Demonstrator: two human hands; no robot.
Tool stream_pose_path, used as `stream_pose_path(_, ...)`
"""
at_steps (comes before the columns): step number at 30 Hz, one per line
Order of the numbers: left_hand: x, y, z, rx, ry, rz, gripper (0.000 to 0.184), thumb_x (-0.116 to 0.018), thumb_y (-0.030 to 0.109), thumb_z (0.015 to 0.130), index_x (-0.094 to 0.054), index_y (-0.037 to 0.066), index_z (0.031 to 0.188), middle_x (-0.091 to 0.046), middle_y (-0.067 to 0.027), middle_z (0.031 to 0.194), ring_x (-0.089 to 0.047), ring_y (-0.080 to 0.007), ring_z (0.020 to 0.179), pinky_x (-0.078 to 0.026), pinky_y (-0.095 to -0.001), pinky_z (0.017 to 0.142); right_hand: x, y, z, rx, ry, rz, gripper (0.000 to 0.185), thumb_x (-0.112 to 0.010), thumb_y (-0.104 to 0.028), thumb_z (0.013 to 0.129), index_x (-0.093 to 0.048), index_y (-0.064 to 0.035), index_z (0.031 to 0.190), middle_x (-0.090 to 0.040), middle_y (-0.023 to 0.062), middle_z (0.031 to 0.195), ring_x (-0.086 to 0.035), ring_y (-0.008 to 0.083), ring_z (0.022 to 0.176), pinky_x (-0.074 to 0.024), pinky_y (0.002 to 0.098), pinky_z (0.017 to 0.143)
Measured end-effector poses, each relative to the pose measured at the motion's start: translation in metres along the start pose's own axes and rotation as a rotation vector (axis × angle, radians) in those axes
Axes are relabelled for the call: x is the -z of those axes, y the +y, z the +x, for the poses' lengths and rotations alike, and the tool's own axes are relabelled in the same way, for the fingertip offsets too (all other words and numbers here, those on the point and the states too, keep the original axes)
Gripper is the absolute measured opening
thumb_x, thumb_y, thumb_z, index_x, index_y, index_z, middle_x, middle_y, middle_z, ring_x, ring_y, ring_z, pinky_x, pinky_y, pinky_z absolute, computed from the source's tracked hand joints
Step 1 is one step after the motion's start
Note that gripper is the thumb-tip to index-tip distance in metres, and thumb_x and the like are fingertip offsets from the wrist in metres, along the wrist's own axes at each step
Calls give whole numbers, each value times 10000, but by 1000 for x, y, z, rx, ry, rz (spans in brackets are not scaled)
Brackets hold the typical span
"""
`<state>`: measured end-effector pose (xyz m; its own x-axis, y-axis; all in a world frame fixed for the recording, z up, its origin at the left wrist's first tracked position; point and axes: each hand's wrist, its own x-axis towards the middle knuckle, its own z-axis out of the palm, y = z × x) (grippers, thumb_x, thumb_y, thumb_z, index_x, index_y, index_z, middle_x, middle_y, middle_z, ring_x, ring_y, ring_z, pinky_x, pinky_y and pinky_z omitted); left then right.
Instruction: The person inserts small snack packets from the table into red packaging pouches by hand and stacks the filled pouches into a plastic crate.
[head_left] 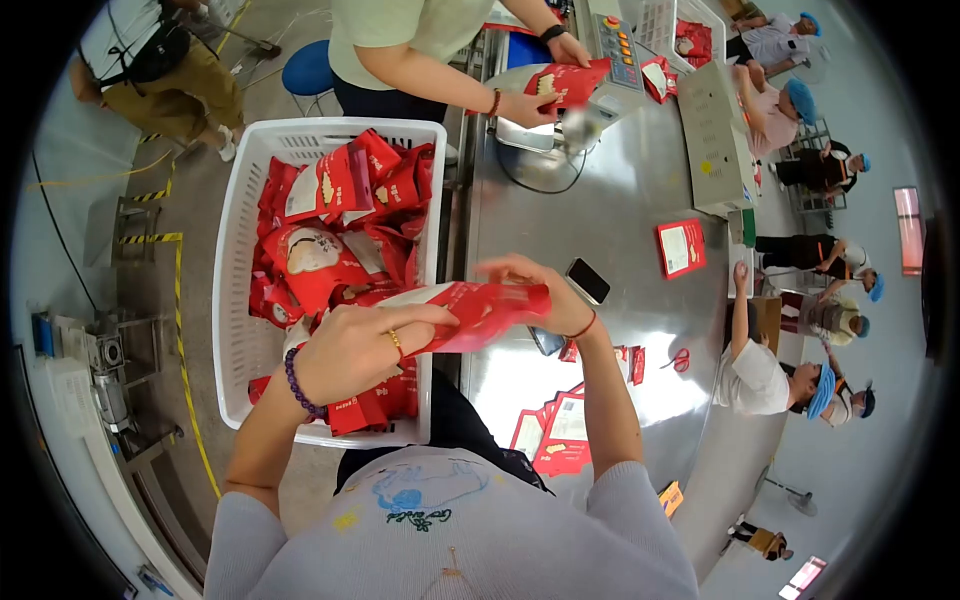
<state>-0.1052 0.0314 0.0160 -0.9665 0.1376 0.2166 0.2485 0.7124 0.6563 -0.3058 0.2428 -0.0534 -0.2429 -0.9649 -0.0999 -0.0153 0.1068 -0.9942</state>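
My left hand (352,352) is closed on one end of a red printed pouch (482,312), fingers over its near side. The pouch is held nearly level above the right edge of a white crate (228,330) and the table's edge. My right hand (538,285) is at the pouch's other end, partly behind it. Its fingers reach left beyond the pouch's far edge and are slightly blurred. The pouch hides the thumb and palm, so I cannot tell whether this hand grips it. Several similar red pouches (312,262) are heaped in the crate below.
On the metal table (630,300) lie a phone (588,281), flat red packets (568,430), another packet (682,248) and red scissors (681,360). Across from me, a person's hands (525,107) hold a red pouch beside a machine with a button panel (618,52). Other workers are at the right.
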Motion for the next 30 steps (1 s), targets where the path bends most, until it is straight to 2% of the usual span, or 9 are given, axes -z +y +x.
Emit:
stream_pose_path(2,-2,-14,12,26,85,-120,169,-598,34,761,-621,52,928,-660,-60,1104,-669,-257,849,-557,-317,692,8,12,-12,40,58,-71,335,-764,-12,762,-677,-29,1085,-647,27,967,-588,117,911,-474,273,814)
stream_pose_path(5,-5,-61,18,240,137,-555,171,-540,99,944,-657,2,1022,-663,-107,1025,-634,-185,932,-493,-288,837,-5,-20,-19,-99,482,64,82,-737,-2,768,-685,28,823,-587,42,723,-599,151,665,-484,269,609)
stream_pose_path(8,-27,-132,12,437,377,-122,300,-538,33,886,-579,16,1183,-616,-139,1096,-601,-243,996,-466,-322,888,12,2,-31,28,604,-376,138,-739,-66,796,-688,-9,911,-601,61,806,-595,133,666,-476,279,595)
stream_pose_path(13,-90,-234,3,270,-231,413,703,-571,-122,705,-447,74,1369,-384,-163,1449,-378,-365,1324,-342,-389,1112,51,-7,-58,99,970,-820,152,-717,-222,791,-683,-79,830,-640,84,837,-619,315,748,-497,397,666)
stream_pose_path(17,-99,-261,-28,362,-91,251,543,-556,-107,720,-529,19,1247,-480,-175,1345,-432,-370,1271,-384,-416,1055,73,1,-56,-11,1069,-950,117,-681,-205,810,-688,-92,840,-639,85,855,-617,324,755,-489,401,638)
stream_pose_path(19,-82,-211,-36,63,-142,212,456,-543,-88,746,-547,-2,1194,-514,-186,1298,-469,-380,1228,-396,-428,1014,85,8,-66,-4,1141,-986,131,-689,-213,806,-688,-86,834,-641,86,846,-614,329,746,-489,404,634)
stream_pose_path(22,-63,-161,-38,144,-97,98,428,-523,-81,754,-548,-9,1175,-530,-188,1272,-483,-389,1203,-398,-436,993,113,6,-69,43,1267,-906,184,-710,-254,798,-689,-70,805,-647,97,821,-608,344,718,-490,413,623)
stream_pose_path(27,-17,-104,-64,564,148,-160,240,-473,121,993,-555,-52,1137,-635,-146,994,-605,-213,832,-475,-305,785,118,15,-52,-46,1261,-881,184,-698,-275,813,-723,-97,850,-655,126,826,-619,350,733,-495,414,651)
stream_pose_path(30,-15,-100,-86,563,387,-146,194,-536,98,978,-560,-56,1094,-633,-131,858,-597,-152,758,-473,-263,646,121,17,-40,-78,1240,-844,191,-683,-285,822,-737,-116,891,-656,125,827,-621,346,753,-494,415,674)
